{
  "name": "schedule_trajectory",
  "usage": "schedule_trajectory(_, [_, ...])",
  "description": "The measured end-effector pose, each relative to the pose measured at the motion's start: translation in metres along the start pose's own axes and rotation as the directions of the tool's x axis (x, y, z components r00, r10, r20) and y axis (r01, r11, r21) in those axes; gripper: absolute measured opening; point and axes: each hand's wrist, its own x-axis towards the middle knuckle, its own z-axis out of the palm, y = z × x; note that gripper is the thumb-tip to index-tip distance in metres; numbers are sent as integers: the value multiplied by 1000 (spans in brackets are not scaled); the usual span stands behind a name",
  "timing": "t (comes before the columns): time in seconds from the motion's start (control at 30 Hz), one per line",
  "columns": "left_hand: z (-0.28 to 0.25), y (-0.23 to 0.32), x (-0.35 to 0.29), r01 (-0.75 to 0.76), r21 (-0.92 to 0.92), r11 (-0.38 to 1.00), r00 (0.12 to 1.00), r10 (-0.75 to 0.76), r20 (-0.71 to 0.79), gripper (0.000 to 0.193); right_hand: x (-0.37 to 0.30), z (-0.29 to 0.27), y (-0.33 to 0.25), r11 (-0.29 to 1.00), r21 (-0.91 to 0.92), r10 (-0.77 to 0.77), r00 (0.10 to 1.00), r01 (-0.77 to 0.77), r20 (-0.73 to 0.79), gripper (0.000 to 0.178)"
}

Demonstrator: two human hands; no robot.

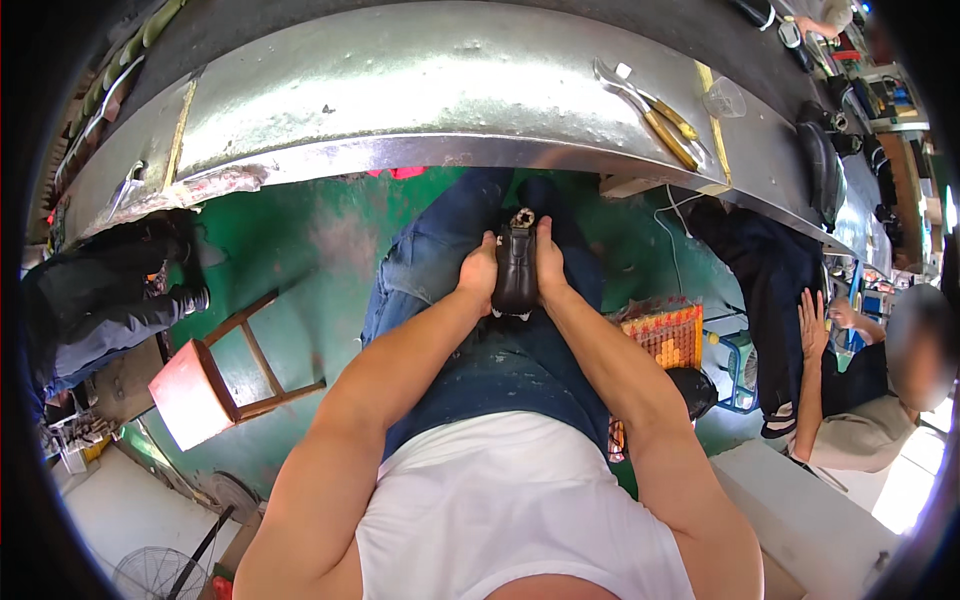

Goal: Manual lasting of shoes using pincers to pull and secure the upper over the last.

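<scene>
Between my two hands, above my lap, is a black leather shoe (516,270), its rounded toe pointing toward me. A pale, round-looking part shows at its far end, and small whitish bits stick out along the toe edge. My left hand (480,268) presses against the shoe's left side, thumb pointing away from me. On the opposite side my right hand (549,258) grips it in the same way. Most fingers of both hands are hidden beneath or behind the shoe.
Ahead runs a metal-topped bench (400,90) carrying wooden-handled hand tools (655,115) and a clear cup (724,98). A wooden stool (195,395) lies tipped at left. At right are an orange patterned mat (665,335) and a seated co-worker (850,400). A fan (160,575) stands lower left.
</scene>
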Motion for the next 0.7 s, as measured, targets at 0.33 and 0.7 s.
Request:
schedule_trajectory(0.33, [-9, -6, 2, -38, -103, 994, 980, 57, 191, 45, -18, -29, 19, 898, -315, -238, 942, 306, 235, 80])
schedule_trajectory(0.7, [1, 11, -43, -29, -71, 997, 963, 46, 266, 46, -82, -30, -18, 246, -678, -316, 719, 693, 619, 155])
